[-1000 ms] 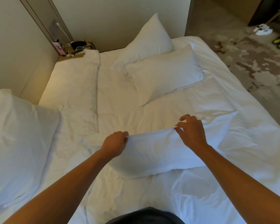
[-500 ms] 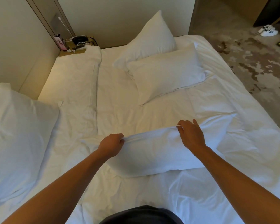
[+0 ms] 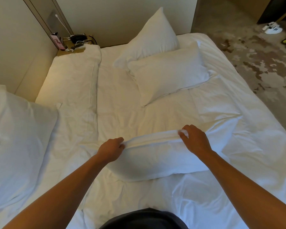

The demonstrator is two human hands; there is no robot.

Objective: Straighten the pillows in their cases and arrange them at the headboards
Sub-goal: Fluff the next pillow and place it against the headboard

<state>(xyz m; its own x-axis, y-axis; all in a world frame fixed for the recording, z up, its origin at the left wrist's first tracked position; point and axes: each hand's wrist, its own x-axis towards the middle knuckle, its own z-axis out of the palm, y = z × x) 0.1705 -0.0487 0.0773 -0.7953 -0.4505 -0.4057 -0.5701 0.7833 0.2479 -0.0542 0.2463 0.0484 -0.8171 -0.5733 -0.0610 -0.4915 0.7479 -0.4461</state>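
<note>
Head view. The near pillow (image 3: 157, 160) is white, plump through its body, and lies flat on the white bed (image 3: 238, 195) directly in front of the person. The far edge of its case is gathered into a narrow rolled fold running left to right.

Left hand (image 3: 110, 150): fingers curled, pinching the left end of the fold. Right hand (image 3: 195, 141): fingers curled, pinching the right end of the fold, with a little white fabric showing between the fingertips. The fold is stretched between the two hands; the pillow body lies below and nearer than both grips.

Two further pillows (image 3: 168, 73) lie at the far end of the bed, one propped behind the other. A fourth pillow (image 3: 18, 142) lies at the left edge. A folded duvet (image 3: 73, 83) lies along the left side of the bed.
</note>
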